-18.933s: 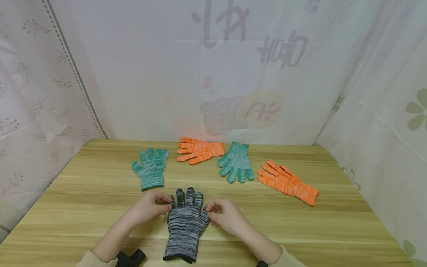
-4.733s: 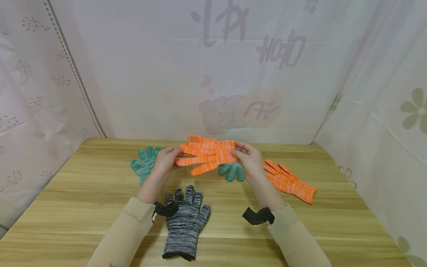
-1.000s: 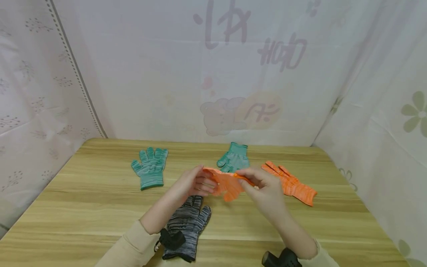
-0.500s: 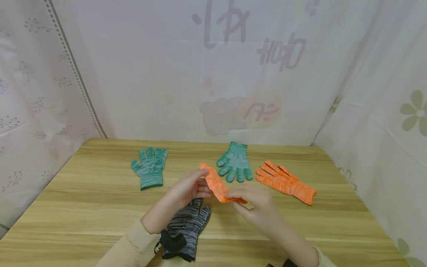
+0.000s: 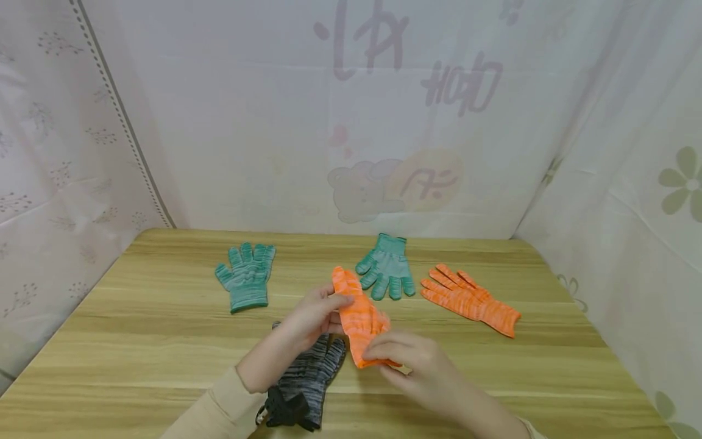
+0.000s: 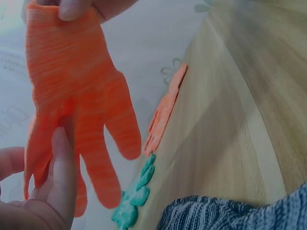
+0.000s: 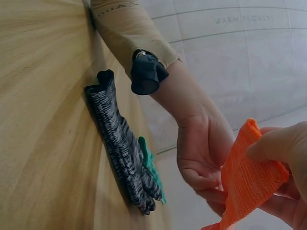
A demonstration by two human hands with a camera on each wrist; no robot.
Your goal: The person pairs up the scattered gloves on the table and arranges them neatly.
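Note:
An orange knit glove (image 5: 358,314) is held up over the middle of the table, fingers pointing away and cuff toward me. My left hand (image 5: 314,316) grips its finger end, with the thumb on top. At the cuff, my right hand (image 5: 419,366) pinches the edge between thumb and fingers; the right wrist view shows this cuff (image 7: 252,177) close up. Under my left forearm lies a grey-and-black striped glove (image 5: 309,378), partly covered by the arm and the black wrist camera. In the left wrist view the held glove (image 6: 72,62) hangs with several fingers spread.
Flat on the wooden table (image 5: 137,341) lie a green glove (image 5: 249,277) at back left, another green glove (image 5: 388,268) at back centre and a second orange glove (image 5: 471,299) to the right. A printed cloth (image 5: 247,122) hangs behind the table.
The orange glove was lifted from the back of the table and brought nearer. In the last second it turned from sideways and folded to lengthwise, my right hand drawing its cuff toward me.

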